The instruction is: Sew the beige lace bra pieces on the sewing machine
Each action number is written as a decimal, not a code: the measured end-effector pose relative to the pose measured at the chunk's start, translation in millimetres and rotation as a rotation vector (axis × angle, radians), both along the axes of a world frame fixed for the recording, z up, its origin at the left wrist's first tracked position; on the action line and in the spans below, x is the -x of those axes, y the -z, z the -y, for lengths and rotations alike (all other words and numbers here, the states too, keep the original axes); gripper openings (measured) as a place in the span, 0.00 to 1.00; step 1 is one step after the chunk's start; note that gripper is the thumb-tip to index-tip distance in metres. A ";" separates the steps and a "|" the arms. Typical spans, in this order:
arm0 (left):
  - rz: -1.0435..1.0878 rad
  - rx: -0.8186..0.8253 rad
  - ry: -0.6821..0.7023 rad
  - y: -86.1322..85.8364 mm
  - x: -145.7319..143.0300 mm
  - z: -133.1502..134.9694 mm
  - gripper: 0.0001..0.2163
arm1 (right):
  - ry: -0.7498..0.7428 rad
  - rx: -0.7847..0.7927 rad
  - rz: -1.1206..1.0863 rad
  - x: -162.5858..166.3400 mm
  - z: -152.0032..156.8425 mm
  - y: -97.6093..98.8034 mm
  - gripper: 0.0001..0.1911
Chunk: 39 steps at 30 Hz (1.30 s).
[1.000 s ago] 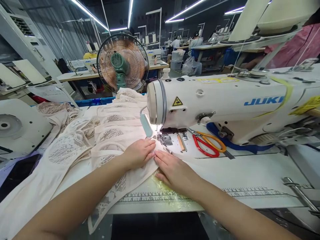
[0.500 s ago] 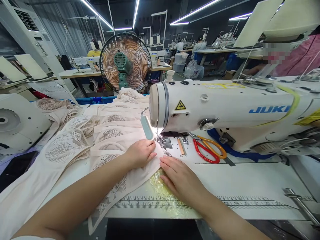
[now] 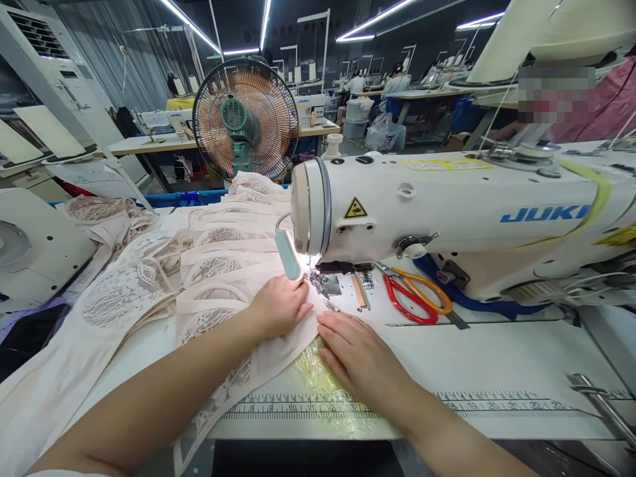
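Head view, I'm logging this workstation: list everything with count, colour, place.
JUKI sewing machines: several, white, nearest right
Lace garments: several, pale pink, left
Scissors: one pair, red-orange, right
Fan: one, green-brown, behind garments
Thread cones: several, cream, both sides
Lamp: one, pale green, centre
Table: one, white, foreground
Printed scale: one, black, front edge
Shiny patch: one, yellow, front
Ceiling lights: several, white, overhead
Co-workers: several, pale clothing, background
Left hand: one, bare, on garment
Right hand: one, bare, garment's edge

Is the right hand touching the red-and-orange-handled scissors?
Apart. The head view shows a strip of white work surface between the right hand and the scissors.
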<state>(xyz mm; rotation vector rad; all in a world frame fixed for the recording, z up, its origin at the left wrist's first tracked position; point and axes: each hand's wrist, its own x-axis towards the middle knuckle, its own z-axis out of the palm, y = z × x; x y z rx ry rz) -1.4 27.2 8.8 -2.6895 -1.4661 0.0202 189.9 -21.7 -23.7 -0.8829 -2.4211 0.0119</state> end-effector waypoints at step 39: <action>0.137 -0.129 0.461 10.4 24.0 14.9 0.12 | 0.000 0.133 0.131 1.5 -4.7 0.7 0.22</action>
